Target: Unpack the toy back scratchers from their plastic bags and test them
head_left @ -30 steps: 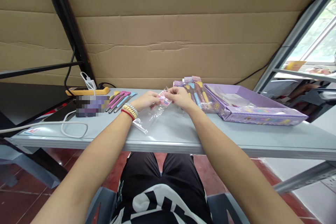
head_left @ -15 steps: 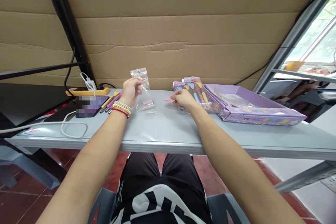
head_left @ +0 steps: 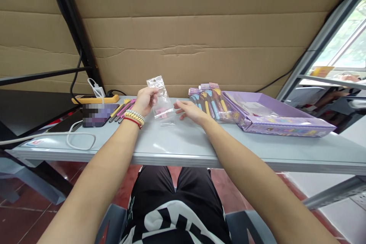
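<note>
W/ L hand (head_left: 147, 99) I'm pinching a clear plastic bag (head_left: 163, 98) by L edge, over grey surface (head_left: 183, 139); R hand (head_left: 189, 111) is hovering alongside, half-open, apparently empty. Prob. light, limp, slippery: grip edges.

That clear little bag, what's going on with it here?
A seated person's left hand holds the clear bag by its left edge; a pink piece shows low in or behind it. The right hand is open, close beside the bag. Loose colourful sticks lie to the left, bagged ones and a purple box to the right.
</note>
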The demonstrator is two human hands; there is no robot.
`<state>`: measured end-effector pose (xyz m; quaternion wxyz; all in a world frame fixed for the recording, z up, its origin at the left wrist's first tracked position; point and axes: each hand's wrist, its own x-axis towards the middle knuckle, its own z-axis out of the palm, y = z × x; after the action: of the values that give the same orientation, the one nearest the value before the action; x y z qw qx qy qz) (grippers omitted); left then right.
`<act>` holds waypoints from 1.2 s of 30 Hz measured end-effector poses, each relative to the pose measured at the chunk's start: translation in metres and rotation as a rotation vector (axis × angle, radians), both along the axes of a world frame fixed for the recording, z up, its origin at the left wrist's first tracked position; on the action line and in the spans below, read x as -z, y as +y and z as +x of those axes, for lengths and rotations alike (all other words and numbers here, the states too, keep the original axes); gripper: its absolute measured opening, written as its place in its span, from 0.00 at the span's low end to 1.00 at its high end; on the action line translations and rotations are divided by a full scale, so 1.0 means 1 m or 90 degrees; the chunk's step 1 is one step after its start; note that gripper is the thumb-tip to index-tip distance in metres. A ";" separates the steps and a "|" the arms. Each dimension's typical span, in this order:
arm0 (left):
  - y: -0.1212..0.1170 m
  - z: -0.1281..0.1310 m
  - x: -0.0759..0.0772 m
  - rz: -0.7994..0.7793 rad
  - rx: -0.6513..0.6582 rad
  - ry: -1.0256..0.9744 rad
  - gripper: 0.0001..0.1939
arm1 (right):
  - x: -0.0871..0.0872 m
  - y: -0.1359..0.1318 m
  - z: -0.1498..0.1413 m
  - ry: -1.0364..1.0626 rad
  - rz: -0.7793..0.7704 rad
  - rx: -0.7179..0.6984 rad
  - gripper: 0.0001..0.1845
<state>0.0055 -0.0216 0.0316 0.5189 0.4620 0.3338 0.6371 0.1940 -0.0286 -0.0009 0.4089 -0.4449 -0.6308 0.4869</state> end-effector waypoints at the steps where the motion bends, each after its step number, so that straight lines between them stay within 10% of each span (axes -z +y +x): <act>1: 0.001 0.001 0.001 0.007 -0.025 0.014 0.09 | -0.002 -0.001 0.001 0.027 0.014 -0.027 0.25; 8: 0.003 0.006 0.004 0.020 -0.138 0.004 0.10 | -0.016 -0.020 0.003 0.054 0.138 -0.120 0.22; 17: -0.005 0.009 0.006 -0.028 0.027 0.121 0.18 | -0.024 0.018 0.063 0.126 0.264 0.551 0.23; 22: -0.006 0.016 0.011 -0.055 0.049 0.271 0.11 | -0.027 0.020 0.081 0.139 0.269 0.550 0.10; 31: -0.003 0.017 0.017 -0.046 0.065 0.386 0.10 | -0.047 0.014 0.115 0.548 0.415 0.660 0.13; 36: -0.004 0.018 0.017 -0.042 0.059 0.420 0.10 | -0.048 0.007 0.111 0.475 0.480 0.598 0.15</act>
<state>0.0232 -0.0257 0.0150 0.4259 0.6407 0.4829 0.4182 0.3048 -0.0220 0.0469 0.8905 -0.3019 -0.3156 0.1274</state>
